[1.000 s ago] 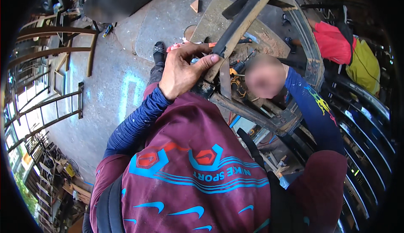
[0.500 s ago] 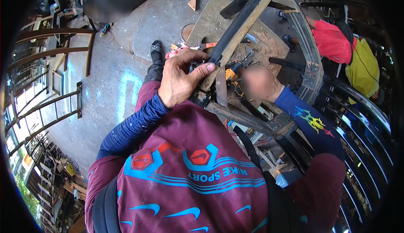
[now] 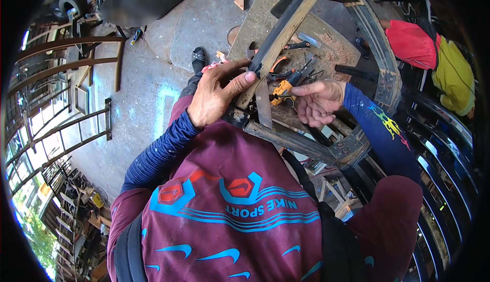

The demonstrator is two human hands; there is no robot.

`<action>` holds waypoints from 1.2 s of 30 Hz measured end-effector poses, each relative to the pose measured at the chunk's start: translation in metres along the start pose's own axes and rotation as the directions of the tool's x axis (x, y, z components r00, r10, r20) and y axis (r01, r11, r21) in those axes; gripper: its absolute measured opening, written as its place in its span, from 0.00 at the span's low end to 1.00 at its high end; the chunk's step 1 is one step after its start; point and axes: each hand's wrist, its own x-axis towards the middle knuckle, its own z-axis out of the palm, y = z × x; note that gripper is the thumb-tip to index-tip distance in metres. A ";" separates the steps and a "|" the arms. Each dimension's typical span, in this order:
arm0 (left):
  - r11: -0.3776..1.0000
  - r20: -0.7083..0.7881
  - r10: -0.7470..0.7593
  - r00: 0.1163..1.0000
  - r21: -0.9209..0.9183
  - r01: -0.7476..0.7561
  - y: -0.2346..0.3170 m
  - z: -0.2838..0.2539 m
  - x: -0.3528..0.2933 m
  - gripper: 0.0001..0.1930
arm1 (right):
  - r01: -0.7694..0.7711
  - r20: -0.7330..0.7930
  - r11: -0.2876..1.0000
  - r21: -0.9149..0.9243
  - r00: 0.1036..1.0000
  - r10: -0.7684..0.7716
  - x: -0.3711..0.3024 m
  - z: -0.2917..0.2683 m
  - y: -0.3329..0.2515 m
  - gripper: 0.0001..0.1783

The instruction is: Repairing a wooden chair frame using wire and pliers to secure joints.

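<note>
A wooden frame (image 3: 292,32), black on its faces with a bare wood edge, slants up from my lap. My left hand (image 3: 217,91) grips its near end, the thumb lying along the top and the fingers behind. To the right, my right hand (image 3: 320,103) is turned palm up with curled fingers. Its thumb presses toward the index finger, where a thin dark piece points at the frame's end; what it is I cannot make out. Just beyond these fingertips lies a yellow power tool (image 3: 284,89).
Behind the frame a board (image 3: 255,19) on the floor carries sawdust (image 3: 339,52) and orange-handled pliers (image 3: 279,63). Dark slatted frames (image 3: 439,164) stand at the right, near a person in red shorts (image 3: 413,42). More wooden frames (image 3: 66,40) line the left.
My right hand has turned so its palm and curled fingers show, no longer blurred. My left hand keeps its hold on the frame, and the view has shifted slightly.
</note>
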 end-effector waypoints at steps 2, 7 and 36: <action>1.000 0.001 0.011 1.000 -0.009 -0.011 -0.005 0.002 0.000 0.31 | 0.024 0.103 0.997 0.072 0.994 -0.032 0.005 -0.005 0.005 0.34; 1.000 -0.018 -0.001 1.000 -0.025 0.000 -0.009 0.005 0.000 0.34 | 0.142 0.115 0.919 0.367 0.974 -0.197 0.005 0.002 0.011 0.23; 0.985 0.021 -0.039 0.999 -0.169 0.042 -0.004 0.003 0.000 0.34 | 0.541 -0.092 0.839 0.063 0.840 -0.535 -0.014 0.045 -0.001 0.19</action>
